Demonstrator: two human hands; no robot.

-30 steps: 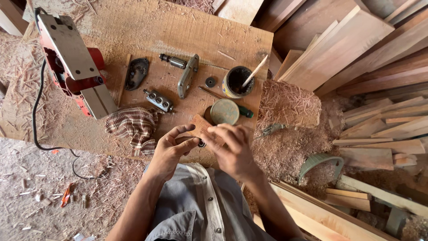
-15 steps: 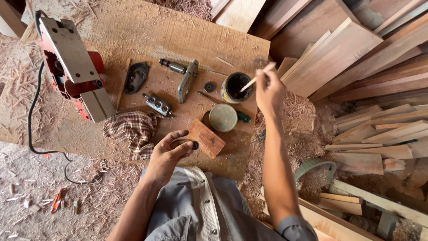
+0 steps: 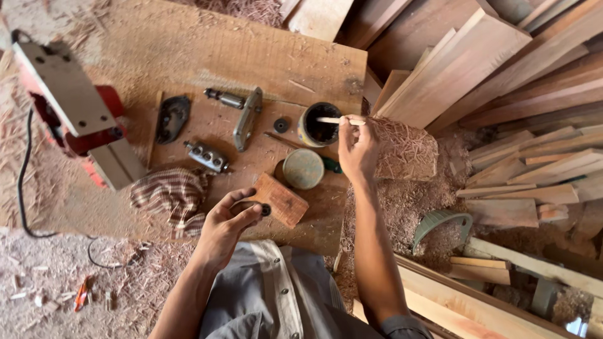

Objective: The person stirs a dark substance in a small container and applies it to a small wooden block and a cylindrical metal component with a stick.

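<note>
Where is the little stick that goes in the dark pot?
In the head view the thin stick is pinched in the right hand, its tip over the open dark pot, just above the round lid on the wooden board.

Wood board [image 3: 188,56] w/ can [image 3: 319,123], lid [image 3: 303,168], cloth [image 3: 173,196].

A single head-worn camera looks steeply down from above the person's own lap, fairly close, facing a wooden desk [image 3: 188,56] ahead; stacked planks [image 3: 502,81] fill the right side, and the sawdust-strewn floor [image 3: 56,276] the lower left.
</note>
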